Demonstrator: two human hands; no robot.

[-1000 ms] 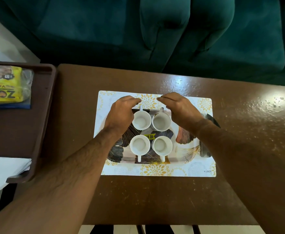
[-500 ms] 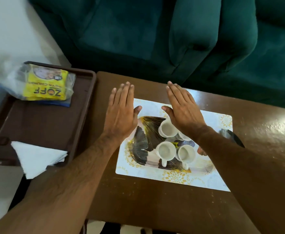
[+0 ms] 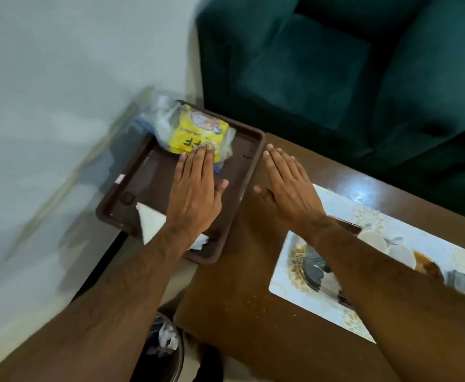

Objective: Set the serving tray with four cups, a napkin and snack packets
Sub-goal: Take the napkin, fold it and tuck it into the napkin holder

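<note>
Brown table (image 3: 234,285), green sofa behind. Both hands flat, empty: left hand (image 3: 195,194) over brown tray (image 3: 249,172), right hand (image 3: 289,188) beside. Next, likely: grasp snack packet (image 3: 198,133).

1. Left hand (image 3: 191,193): bare, no ring, glove or band; short, trimmed nails on the fingers (image 3: 198,161).
2. Left forearm (image 3: 110,293): bare to the frame edge, no sleeve, fine hair along it.
3. Right hand (image 3: 288,188): bare, unadorned; short nails.
4. Right forearm (image 3: 396,293): bare, hairy, no sleeve, watch or bracelet at the wrist.
</note>
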